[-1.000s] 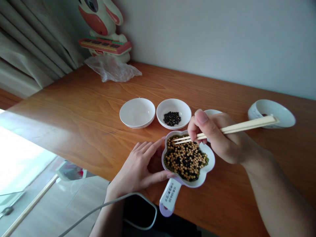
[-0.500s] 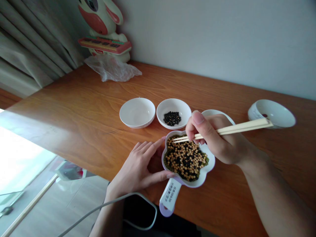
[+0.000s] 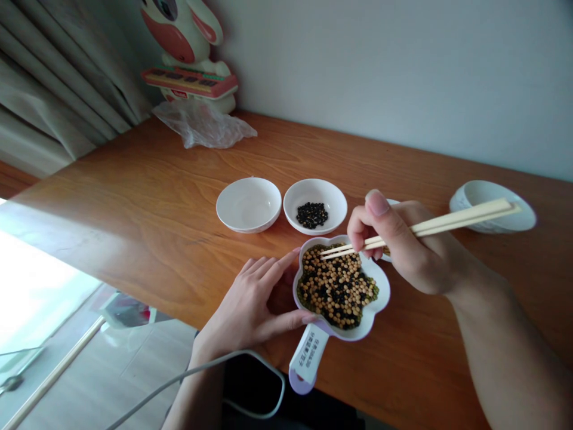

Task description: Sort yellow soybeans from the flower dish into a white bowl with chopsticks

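My right hand [image 3: 403, 245] grips a pair of wooden chopsticks [image 3: 461, 218]. Their tips are over the upper part of a flower-shaped dish [image 3: 380, 292] with a labelled handle. Inside lie mixed beans [image 3: 335, 283], tan, black and green. Whether a bean sits between the tips, I cannot tell. My left hand [image 3: 257, 298] steadies the dish from its left side, thumb by the handle's base and index finger at the rim. Behind the dish, a white bowl [image 3: 331, 188] contains black beans [image 3: 312, 215]. Another bowl [image 3: 392, 202], with some tan beans showing, is mostly hidden behind my right hand.
Left of the black beans stands a white bowl [image 3: 248, 206] with nothing visible in it. A tilted-looking white bowl [image 3: 501, 203] is at the right. A plastic bag [image 3: 206, 128] and a toy keyboard figure [image 3: 190, 80] occupy the back left. A grey cable [image 3: 179, 376] crosses my left forearm.
My right hand and the chopsticks have shifted to the right, the tips moving slightly right within the dish. The left hand and the dish have stayed in place.
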Tool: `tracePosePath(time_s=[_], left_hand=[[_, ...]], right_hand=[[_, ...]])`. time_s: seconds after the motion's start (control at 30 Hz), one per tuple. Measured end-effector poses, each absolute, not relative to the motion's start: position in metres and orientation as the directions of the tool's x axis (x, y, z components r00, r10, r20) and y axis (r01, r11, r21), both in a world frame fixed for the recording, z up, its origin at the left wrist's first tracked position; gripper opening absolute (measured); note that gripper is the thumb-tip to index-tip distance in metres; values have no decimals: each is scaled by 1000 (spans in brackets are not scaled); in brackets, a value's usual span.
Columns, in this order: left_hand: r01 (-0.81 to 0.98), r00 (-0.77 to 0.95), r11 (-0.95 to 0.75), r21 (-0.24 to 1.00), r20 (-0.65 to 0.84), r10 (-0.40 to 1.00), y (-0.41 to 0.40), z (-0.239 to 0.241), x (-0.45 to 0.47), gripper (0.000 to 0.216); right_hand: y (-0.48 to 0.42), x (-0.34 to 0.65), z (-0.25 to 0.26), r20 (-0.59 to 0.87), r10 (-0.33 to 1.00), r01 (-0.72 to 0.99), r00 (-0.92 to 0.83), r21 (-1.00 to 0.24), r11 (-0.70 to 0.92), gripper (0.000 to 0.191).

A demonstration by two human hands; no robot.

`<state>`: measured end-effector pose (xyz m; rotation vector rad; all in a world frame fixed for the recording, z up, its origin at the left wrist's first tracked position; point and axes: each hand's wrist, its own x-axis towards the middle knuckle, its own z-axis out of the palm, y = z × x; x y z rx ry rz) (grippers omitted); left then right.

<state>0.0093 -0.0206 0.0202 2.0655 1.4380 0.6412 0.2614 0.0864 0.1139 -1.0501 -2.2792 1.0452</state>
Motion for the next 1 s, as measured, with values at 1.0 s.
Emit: tracePosePath(time_s=[1.0], left_hand=[[700,318,-278,658,61,946,-21,15,7,97]], right_hand=[[77,277,144,-178,781,632,-598,-705,323,67]])
